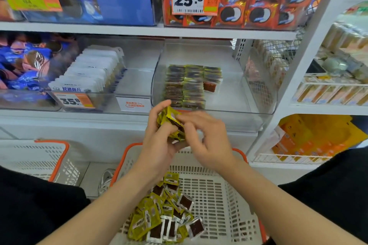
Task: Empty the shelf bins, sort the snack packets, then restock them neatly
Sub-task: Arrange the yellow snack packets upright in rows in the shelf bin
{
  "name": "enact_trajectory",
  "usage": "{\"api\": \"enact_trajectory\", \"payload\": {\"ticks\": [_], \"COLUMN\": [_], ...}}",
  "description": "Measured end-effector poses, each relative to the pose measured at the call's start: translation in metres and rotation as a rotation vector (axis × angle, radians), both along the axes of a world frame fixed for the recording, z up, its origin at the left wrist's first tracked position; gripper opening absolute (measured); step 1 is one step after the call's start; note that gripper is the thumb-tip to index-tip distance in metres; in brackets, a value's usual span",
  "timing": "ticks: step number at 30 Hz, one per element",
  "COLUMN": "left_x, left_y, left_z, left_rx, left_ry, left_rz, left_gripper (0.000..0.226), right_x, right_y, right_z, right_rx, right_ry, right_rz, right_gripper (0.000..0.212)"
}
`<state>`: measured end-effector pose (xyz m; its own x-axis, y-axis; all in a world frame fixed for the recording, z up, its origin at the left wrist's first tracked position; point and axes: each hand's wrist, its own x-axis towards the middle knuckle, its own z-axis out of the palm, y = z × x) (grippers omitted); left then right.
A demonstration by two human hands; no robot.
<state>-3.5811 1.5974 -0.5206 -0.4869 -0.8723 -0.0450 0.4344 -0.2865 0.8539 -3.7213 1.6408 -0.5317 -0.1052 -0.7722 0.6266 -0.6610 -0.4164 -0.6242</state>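
Snack packets [169, 211]: small flat sachets in yellow and dark foil are found in three places: a loose heap in the basket, tidy rows in the clear bin, and a bundle in the hands.
Shelf [139, 32]: the clear bin is carried on the middle white board, straight ahead.
Basket [219, 191]: white plastic with an orange rim, set below the hands; the unsorted heap is held in it.
Clear bin [249, 93]: judged partly restocked; rows [185, 85] are laid toward its left.
Left hand [159, 143]: the fingers are curled round the bundle, which is gripped just in front of the bin's lip, above the basket.
Right hand [207, 139]: blurred; thumb and forefinger seem to be pinched on the bundle's upper edge, with the other fingers loosely bent.
Bundle [171, 125]: several yellow packets are fanned, not squared.
Handling: the packets are judged light, thin, pliant and slick, so a stack is likely to slide apart. They are best pinched across the flat faces and squared by the crimped edges, with light pressure.
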Motion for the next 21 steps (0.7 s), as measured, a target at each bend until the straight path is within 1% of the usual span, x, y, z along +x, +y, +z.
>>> {"api": "enact_trajectory", "payload": {"ticks": [1, 3, 4, 6, 7, 8, 9, 11, 13, 15, 17, 18, 19, 21], "left_x": [0.002, 0.002, 0.003, 0.004, 0.004, 0.004, 0.002, -0.002, -0.006, -0.009, -0.010, -0.010, -0.010, -0.010], "left_y": [-0.005, -0.017, -0.023, -0.035, -0.039, -0.041, -0.042, -0.042, -0.043, -0.045, -0.048, -0.049, -0.050, -0.053], "left_z": [0.011, 0.028, 0.034, 0.040, 0.043, 0.045, 0.046, 0.046, 0.044, 0.043, 0.043, 0.042, 0.043, 0.042], "left_rx": [-0.015, -0.032, -0.028, 0.002, 0.003, -0.007, -0.019, -0.026, -0.015, 0.009, 0.049, 0.067, 0.081, 0.092], "left_ry": [0.003, -0.016, -0.022, -0.035, -0.049, -0.065, -0.083, -0.114, -0.145, -0.161, -0.128, -0.107, -0.094, -0.088], "left_rz": [-0.058, -0.151, -0.185, -0.229, -0.250, -0.273, -0.288, -0.286, -0.258, -0.246, -0.262, -0.269, -0.267, -0.249], "left_gripper": [0.063, 0.070, 0.073, 0.074, 0.068, 0.061, 0.054, 0.045, 0.037, 0.033, 0.035, 0.037, 0.040, 0.040], "right_x": [-0.003, -0.012, -0.018, -0.031, -0.037, -0.042, -0.044, -0.044, -0.044, -0.044, -0.047, -0.050, -0.052, -0.057], "right_y": [-0.006, -0.020, -0.026, -0.033, -0.036, -0.037, -0.038, -0.038, -0.039, -0.042, -0.046, -0.048, -0.049, -0.051], "right_z": [0.010, 0.028, 0.034, 0.047, 0.052, 0.056, 0.060, 0.063, 0.062, 0.062, 0.064, 0.064, 0.065, 0.066], "right_rx": [-0.027, 0.007, 0.059, 0.216, 0.297, 0.361, 0.394, 0.387, 0.372, 0.380, 0.405, 0.409, 0.406, 0.364], "right_ry": [-0.032, -0.057, -0.092, -0.172, -0.205, -0.249, -0.304, -0.407, -0.440, -0.444, -0.415, -0.384, -0.363, -0.376], "right_rz": [-0.069, -0.172, -0.175, -0.092, -0.043, 0.004, 0.035, 0.030, -0.026, -0.046, -0.025, -0.014, -0.023, -0.127], "right_gripper": [0.018, 0.007, 0.009, 0.033, 0.042, 0.042, 0.035, 0.024, 0.025, 0.032, 0.038, 0.037, 0.033, 0.022]}}
